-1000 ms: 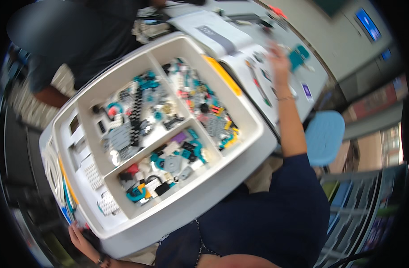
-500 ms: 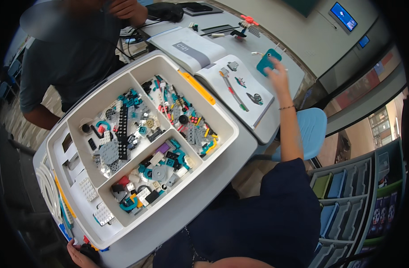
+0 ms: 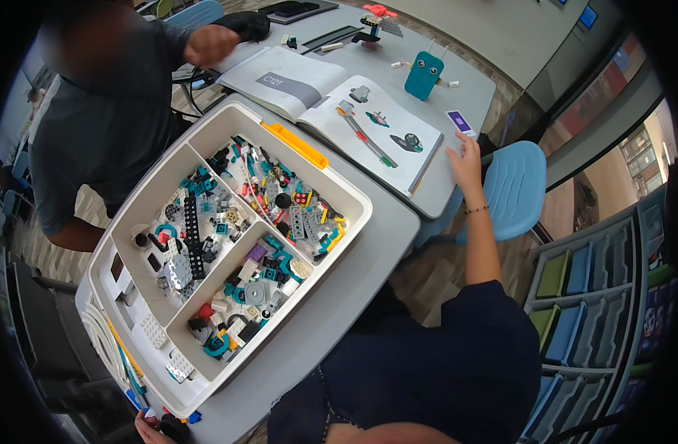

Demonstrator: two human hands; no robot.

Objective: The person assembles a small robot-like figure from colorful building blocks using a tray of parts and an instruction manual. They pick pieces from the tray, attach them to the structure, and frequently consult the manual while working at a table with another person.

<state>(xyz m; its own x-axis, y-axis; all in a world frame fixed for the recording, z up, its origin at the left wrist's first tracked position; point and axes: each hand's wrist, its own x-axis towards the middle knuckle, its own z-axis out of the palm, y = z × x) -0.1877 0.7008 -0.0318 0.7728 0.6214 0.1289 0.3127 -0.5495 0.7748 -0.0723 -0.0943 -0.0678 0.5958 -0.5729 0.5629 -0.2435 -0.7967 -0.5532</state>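
My right hand [image 3: 468, 159] reaches out over the table's right edge, its fingers apart and holding nothing. Just past its fingertips lies a small white card with a purple face [image 3: 461, 123]; whether they touch it I cannot tell. Beyond stands a teal brick-built figure [image 3: 424, 76] with round eyes and white arms. At the lower left, my left hand [image 3: 148, 428] is partly cut off, its fingers curled by a black rounded thing [image 3: 175, 428] and small coloured bricks [image 3: 194, 417]. What it grips is hidden. Between my arms sits a white divided tray [image 3: 287, 285] of loose building pieces.
An open picture booklet [image 3: 331, 122] lies behind the tray. Farther back stands a brick model with a coral top [image 3: 372, 29]. Across the table is another person [image 3: 117, 126]. A blue chair [image 3: 513, 192] stands at the right, above drawer shelves [image 3: 583, 318]. White tubing [image 3: 102, 337] lies left of the tray.
The view has shifted. My right hand has drawn back from the teal figure toward the table edge, and the purple-faced card now shows. The other person's raised hand has moved.
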